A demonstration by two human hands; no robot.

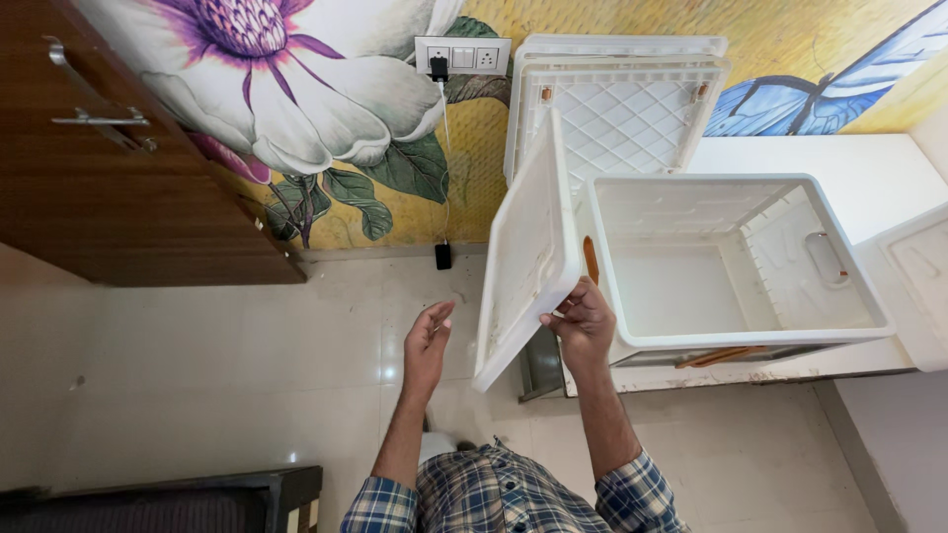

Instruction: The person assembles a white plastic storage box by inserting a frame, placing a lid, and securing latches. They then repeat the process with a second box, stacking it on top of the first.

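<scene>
Right hand [583, 321] pinched the lower edge of a white plastic lid [526, 252], thumb on the inner face, fingers closed on its rim; the lid stood nearly on edge, tilted, its bottom corner hanging past the front edge of the white ledge [859, 170]. Left hand [428, 341] was raised just left of the lid, fingers loosely apart and slightly curled, holding nothing, not touching it as far as the view showed. The lid was flat, smooth, faintly scuffed, with rounded corners and a shallow lip.

Just right of the lid sat an open white plastic storage box [736, 262], rectangular, thick rolled rim, moulded handle recess in its right wall, inside bare. It rested near the front edge of the ledge, its near rim about level with that edge. Behind it a second white crate part [617, 109] with a diamond-ribbed lattice face leaned against the wall at the ledge's back left corner. Another white plastic piece [913, 286] cut in at the right edge.

Left of the lid there was open glossy tile floor [227, 365], pale, reflective. A dark wood cabinet [118, 168] with metal handles closed off the upper left. The wall mural [296, 89] showed a large painted flower; a switch plate [461, 55] had a white cable running down to a black plug
</scene>
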